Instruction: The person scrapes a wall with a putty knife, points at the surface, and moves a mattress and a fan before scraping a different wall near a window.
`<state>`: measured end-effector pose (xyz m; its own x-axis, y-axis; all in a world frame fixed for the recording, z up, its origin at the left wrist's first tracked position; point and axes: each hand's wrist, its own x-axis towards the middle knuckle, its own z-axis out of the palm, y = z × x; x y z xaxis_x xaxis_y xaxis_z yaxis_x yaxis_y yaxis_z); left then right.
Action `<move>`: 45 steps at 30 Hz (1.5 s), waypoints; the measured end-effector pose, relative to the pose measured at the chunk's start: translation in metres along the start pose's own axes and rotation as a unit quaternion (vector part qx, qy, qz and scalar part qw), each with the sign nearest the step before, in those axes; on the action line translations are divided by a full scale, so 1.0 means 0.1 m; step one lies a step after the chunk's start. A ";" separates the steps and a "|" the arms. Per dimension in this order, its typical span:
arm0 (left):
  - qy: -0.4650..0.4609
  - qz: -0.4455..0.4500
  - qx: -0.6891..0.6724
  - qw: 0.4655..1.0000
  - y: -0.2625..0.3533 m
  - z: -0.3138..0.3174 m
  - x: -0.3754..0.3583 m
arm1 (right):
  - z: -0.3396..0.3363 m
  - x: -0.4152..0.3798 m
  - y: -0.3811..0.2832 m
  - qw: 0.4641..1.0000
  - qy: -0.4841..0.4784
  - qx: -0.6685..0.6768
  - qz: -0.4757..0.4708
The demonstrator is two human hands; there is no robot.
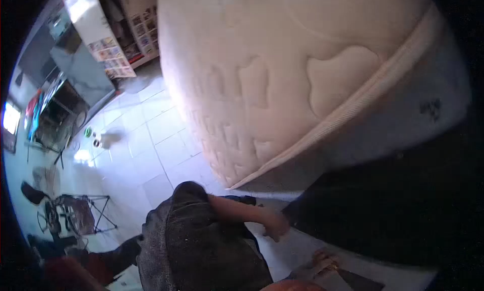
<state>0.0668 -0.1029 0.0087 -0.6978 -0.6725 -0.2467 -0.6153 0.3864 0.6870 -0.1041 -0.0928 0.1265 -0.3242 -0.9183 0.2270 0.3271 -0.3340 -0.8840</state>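
"One mattress [252,34] is to be located. State its position."

"Far centre, extending to the far right. Two surfaces show: one broad, cream quilted face and one grey side panel [398,114] to its right. One piped edge [330,124] runs between them. One corner points toward near centre. The means of support cannot be determined."

"Count the hands and report their condition."

"One hand [276,230] is identifiable, at near centre, on one bare forearm [242,211]. The forearm extends rightward beside one dark grey garment [201,240]. Blur obscures the fingers: I cannot tell whether the hand is open, closed or gripping, which side it is, or whether it belongs to the camera wearer. It appears near the mattress corner, with a gap between. One further patch of bare skin [292,286] is cut off at the near edge; the condition of a second hand cannot be told."

"List the items on the left."

"Floor [169,144]: one pale tiled surface. Small items on it: at least two, one green [88,132] and one white and dark [97,142], well apart from the mattress. Folding frame [83,215]: one, near left. Cabinet [138,18]: one, far left, one door [93,26] open. Picture grids: two, one on the door, one beside it. Window [11,120]: one, at the left edge."
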 end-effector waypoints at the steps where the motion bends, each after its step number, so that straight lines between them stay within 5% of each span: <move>1: 0.070 -0.036 -0.006 0.997 -0.06 0.14 -0.17 | 0.06 -0.02 -0.03 0.998 -0.050 -0.037 -0.005; 4: 0.121 -0.105 -0.086 0.983 -0.46 0.86 -0.34 | 0.06 -0.10 0.04 0.987 -0.137 -0.080 -0.002; 8: 0.100 -0.229 -0.153 0.956 -0.30 0.70 -0.92 | -0.10 -0.26 0.25 0.953 -0.268 -0.138 0.012; 18: 0.215 -0.262 -0.161 0.927 -0.46 0.59 -2.27 | 0.99 -1.14 0.69 0.782 -0.577 -0.216 -0.091; 23: 0.220 -0.329 -0.142 0.907 -0.70 0.67 -3.68 | 1.71 -1.89 1.77 0.794 -0.578 -0.188 0.030; 26: 0.340 -0.403 -0.126 0.841 -1.17 1.09 -4.56 | 2.42 -2.53 2.14 0.780 -0.570 -0.230 0.123; 29: 0.424 -0.540 -0.159 0.710 -1.04 1.21 -5.70 | 3.15 -3.29 2.28 0.752 -0.555 -0.286 0.210; 31: 0.434 -0.607 -0.184 0.640 -0.94 1.36 -6.30 | 2.99 -3.37 3.03 0.707 -0.619 -0.269 0.212; 33: 0.455 -0.629 -0.206 0.596 -0.77 1.46 -6.76 | 2.78 -3.55 3.62 0.686 -0.687 -0.234 0.053; 34: 0.476 -0.643 -0.230 0.554 -0.69 1.54 -6.91 | 2.81 -3.63 3.82 0.680 -0.693 -0.232 0.056; 39: 0.523 -0.626 -0.348 0.462 -0.67 2.05 -7.24 | 3.24 -3.97 4.91 0.540 -0.770 -0.330 0.077; 45: 0.496 -0.577 -0.476 0.441 -0.89 2.19 -7.47 | 4.46 -5.10 6.01 0.393 -0.824 -0.396 0.102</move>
<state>0.5626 0.5028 -0.0177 0.6725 -0.2024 -0.7119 0.4123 -0.6964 0.5875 0.6539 0.0803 -0.3385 0.8652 -0.0182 -0.5010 -0.3930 -0.6452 -0.6551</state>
